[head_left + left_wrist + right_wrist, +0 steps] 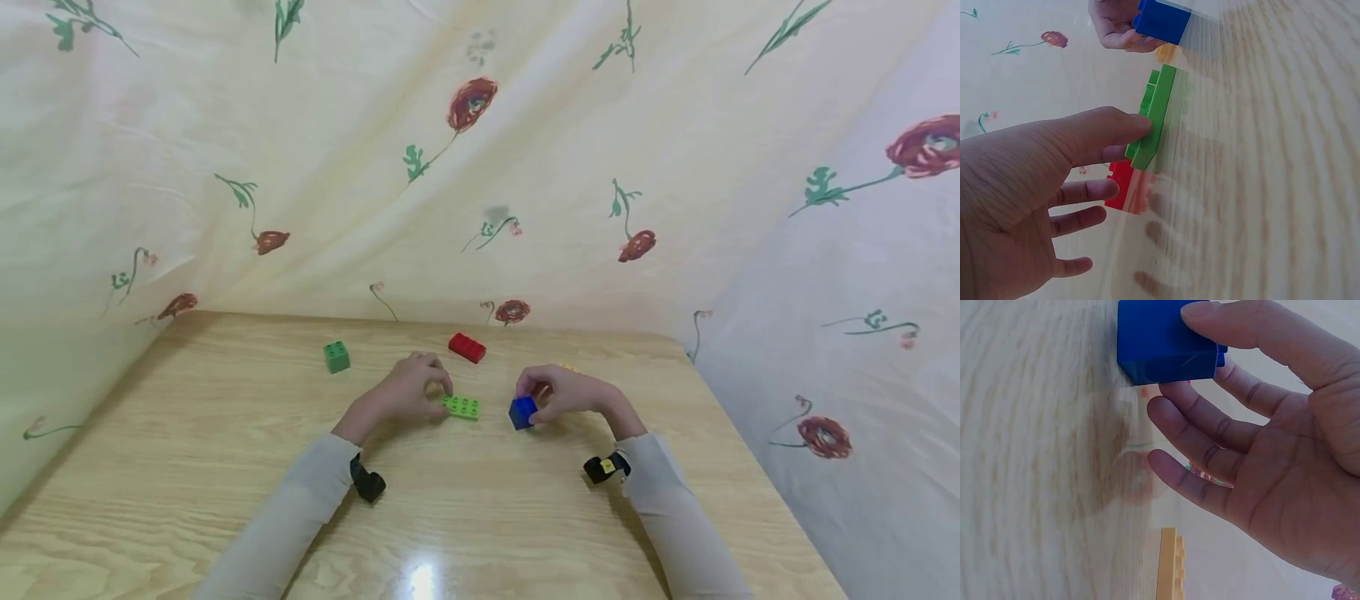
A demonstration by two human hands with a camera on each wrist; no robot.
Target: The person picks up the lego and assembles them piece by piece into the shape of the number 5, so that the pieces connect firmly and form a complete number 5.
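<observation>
My left hand pinches the left end of a flat light-green toy brick between thumb and forefinger. In the left wrist view the thumb lies on the near side of that light-green brick, and the other fingers are spread. The right hand grips a blue brick a short way to the right; its thumb presses the near face of the blue brick in the right wrist view. The two bricks are apart, with bare wood between them. Both sit at or very near the tabletop.
A red brick lies behind the light-green one, toward the back edge. Farther left stands a darker green brick. An orange-yellow brick is largely hidden behind the right hand in the head view. Floral cloth hangs around the wooden table.
</observation>
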